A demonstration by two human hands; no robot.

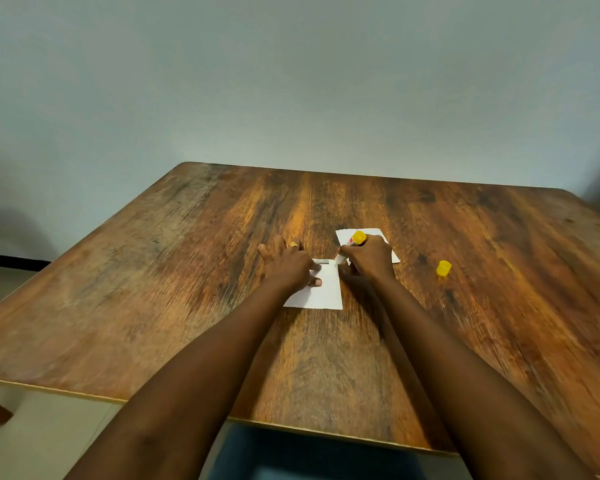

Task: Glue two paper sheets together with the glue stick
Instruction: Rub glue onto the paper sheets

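Pressing the near paper sheet [321,292] down with the left hand [288,266], fingers spread flat. Gripping the glue stick [355,239] in the right hand [369,258], fingers curled round it, tip down at that sheet's 1 o'clock corner. Covering part of the other paper sheet [394,258], at 1 o'clock from the first, with the yellow cap [443,268] lying at 3 o'clock on the table [187,271]. Could crinkle or rip the corner by pushing too hard. Could smear glue on the wood by sliding off the edge
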